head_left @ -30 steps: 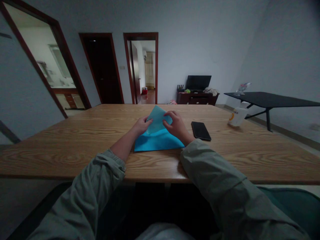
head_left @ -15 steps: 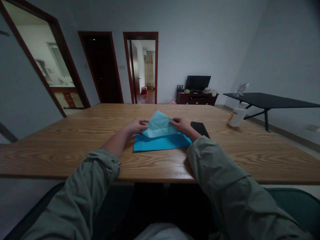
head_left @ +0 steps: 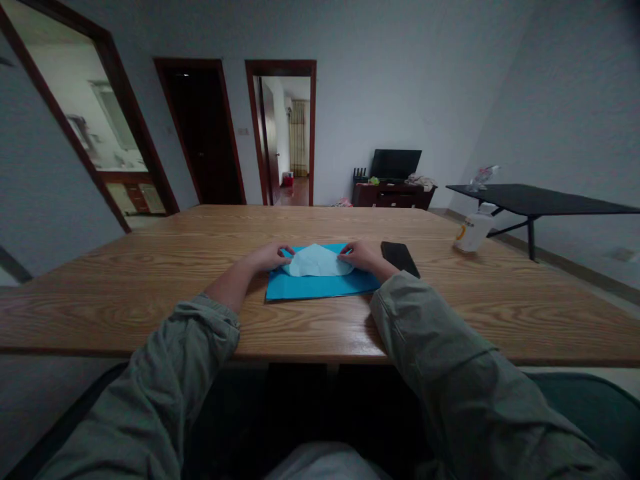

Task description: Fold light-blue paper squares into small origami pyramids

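Observation:
A creased light blue paper (head_left: 316,262) lies low over a brighter blue sheet (head_left: 320,287) on the wooden table. My left hand (head_left: 274,257) pinches the left corner of the light paper between thumb and fingers. At the opposite corner, my right hand (head_left: 361,256) has its fingers closed on the same paper. The top of the light paper forms a blunt peak, and its lower edge runs nearly straight across the blue sheet. Right of the sheet, near my right wrist, lies a black phone-like object (head_left: 399,257).
The wooden table (head_left: 150,287) spreads wide on both sides. A white bottle with an orange mark (head_left: 471,233) stands at the right. Beyond are a black table (head_left: 540,200), a television (head_left: 396,165) on a dark cabinet, and doorways.
The light blue paper has tipped down from a raised, pointed shape to a flatter one on the blue sheet. Both hands have kept hold at its sides.

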